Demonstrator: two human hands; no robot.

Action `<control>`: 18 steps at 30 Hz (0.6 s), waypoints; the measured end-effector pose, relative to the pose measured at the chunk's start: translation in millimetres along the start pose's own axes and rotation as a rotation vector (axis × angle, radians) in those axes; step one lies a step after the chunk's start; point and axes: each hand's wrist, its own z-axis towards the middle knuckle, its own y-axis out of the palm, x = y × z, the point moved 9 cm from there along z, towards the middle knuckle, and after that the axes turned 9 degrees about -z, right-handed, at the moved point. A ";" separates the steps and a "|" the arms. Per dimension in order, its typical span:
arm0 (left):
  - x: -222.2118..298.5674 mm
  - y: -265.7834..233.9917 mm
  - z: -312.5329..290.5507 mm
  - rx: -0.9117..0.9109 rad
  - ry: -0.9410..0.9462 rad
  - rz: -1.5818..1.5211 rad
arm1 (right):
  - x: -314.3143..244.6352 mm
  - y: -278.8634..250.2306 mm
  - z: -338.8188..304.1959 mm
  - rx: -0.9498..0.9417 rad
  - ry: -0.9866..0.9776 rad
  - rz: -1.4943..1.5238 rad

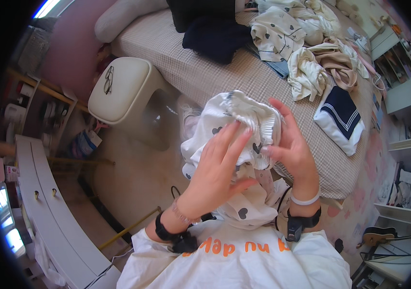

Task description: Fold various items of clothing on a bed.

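A white garment (205, 125) printed with dark hearts, with a gathered elastic waistband (267, 127), is bunched up in front of me, at the near side of the bed. My left hand (220, 161) lies against its near side, fingers stretched out flat over the cloth and thumb apart. Curled round the waistband's right edge is my right hand (294, 139), thumb on the near side and fingers partly hidden behind the fabric. More white heart-print cloth (249, 209) hangs below my hands, close to my shirt. Each wrist has a black strapped device.
A checked bed (167, 62) holds dark folded clothes (215, 38), a heap of light clothes (306, 72) and a folded navy-and-white top (340, 115). Glasses (108, 81) rest on a cream stool (128, 91). A white drawer unit (41, 192) is at left; open shelves (410, 144) stand at right.
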 end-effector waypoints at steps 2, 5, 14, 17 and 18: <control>-7.4 3.9 8.0 -0.006 -0.050 0.085 | 2.7 2.5 -4.8 -0.056 0.023 -0.195; -31.6 7.2 14.6 -0.117 -0.194 0.014 | 3.4 -13.2 -6.6 0.015 0.080 -0.528; -11.4 -38.3 36.3 -0.089 -0.140 -0.113 | -53.8 1.9 11.7 0.045 -0.395 -1.315; 0.8 -41.0 44.3 -0.200 -0.153 -0.149 | -52.5 37.2 18.2 -0.251 -0.492 -1.091; 5.6 -49.2 46.6 -0.136 -0.103 -0.112 | -48.1 41.1 20.7 -0.286 -0.455 -1.070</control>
